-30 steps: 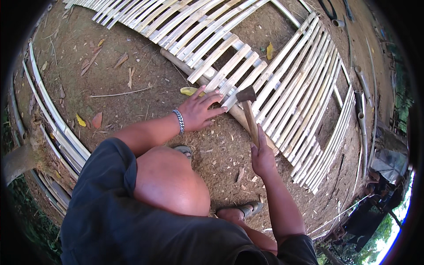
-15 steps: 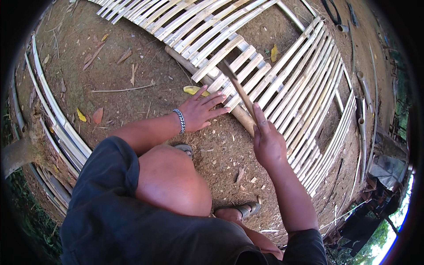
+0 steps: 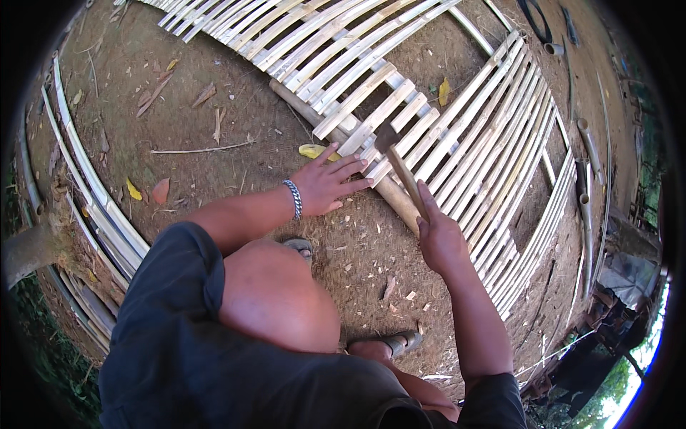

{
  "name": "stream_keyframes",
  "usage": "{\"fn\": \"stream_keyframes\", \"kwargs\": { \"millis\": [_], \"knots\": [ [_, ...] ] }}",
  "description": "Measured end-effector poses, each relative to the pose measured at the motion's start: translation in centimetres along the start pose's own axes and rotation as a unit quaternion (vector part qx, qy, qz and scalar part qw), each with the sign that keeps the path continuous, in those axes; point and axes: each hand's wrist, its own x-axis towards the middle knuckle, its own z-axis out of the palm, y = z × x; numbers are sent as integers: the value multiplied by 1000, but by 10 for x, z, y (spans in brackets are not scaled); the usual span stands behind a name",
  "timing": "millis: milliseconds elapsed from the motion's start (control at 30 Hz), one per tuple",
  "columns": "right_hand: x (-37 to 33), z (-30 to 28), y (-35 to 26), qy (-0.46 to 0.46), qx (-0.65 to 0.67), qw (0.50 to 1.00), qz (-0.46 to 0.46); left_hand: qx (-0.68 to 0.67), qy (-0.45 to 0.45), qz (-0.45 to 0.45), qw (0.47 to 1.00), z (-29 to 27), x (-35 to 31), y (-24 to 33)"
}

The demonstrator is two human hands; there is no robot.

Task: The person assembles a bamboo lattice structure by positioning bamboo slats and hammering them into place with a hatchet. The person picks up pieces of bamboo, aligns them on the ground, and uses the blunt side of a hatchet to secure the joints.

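Split bamboo slats (image 3: 423,127) lie side by side across a round bamboo pole (image 3: 395,201), forming a slatted panel on the ground. My right hand (image 3: 441,243) is wrapped round the wooden handle of a hammer (image 3: 405,170). Its dark metal head is raised over the near ends of the slats. My left hand (image 3: 329,182), with a chain bracelet at the wrist, has its fingers spread. Those fingertips rest by the slat ends and the pole, close to a yellow leaf (image 3: 314,151).
More bamboo strips (image 3: 89,171) lie in a bundle at the left. Cut bamboo tubes (image 3: 586,200) are on the ground at the right. Bare soil (image 3: 214,86) carries dry leaves, chips and a thin stick (image 3: 204,150). My sandalled foot (image 3: 396,343) stands near the middle.
My right hand has moved slightly right and down, and the hammer's head has shifted right and turned. My left hand stays nearly where it was.
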Motion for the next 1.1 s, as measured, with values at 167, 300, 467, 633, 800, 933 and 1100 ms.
{"fn": "stream_keyframes", "kwargs": {
  "millis": [167, 300, 467, 633, 800, 933, 1100],
  "knots": [
    [-8, 50, 12, 116, 192, 974, -26, -14, -15, 4, 1000, -4, -2, 0],
    [-2, 51, 15, 20, 79, 997, 15, -4, 7, 9, 1000, -4, -1, -1],
    [-3, 47, 22, 10, 91, 996, -16, -60, 56, -22, 996, -2, 0, -11],
    [3, 41, 17, 58, 163, 985, -13, -6, 46, -81, 996, -14, -7, -18],
    [20, 61, -22, 219, 295, 930, 29, 14, 29, -85, 996, -12, -8, -16],
    [35, 78, -19, 37, 136, 990, 12, -5, 23, -73, 997, -12, -7, -17],
    [27, 57, -20, 74, 164, 983, -28, -1, 38, -79, 996, -10, -10, -21]
  ]
}}
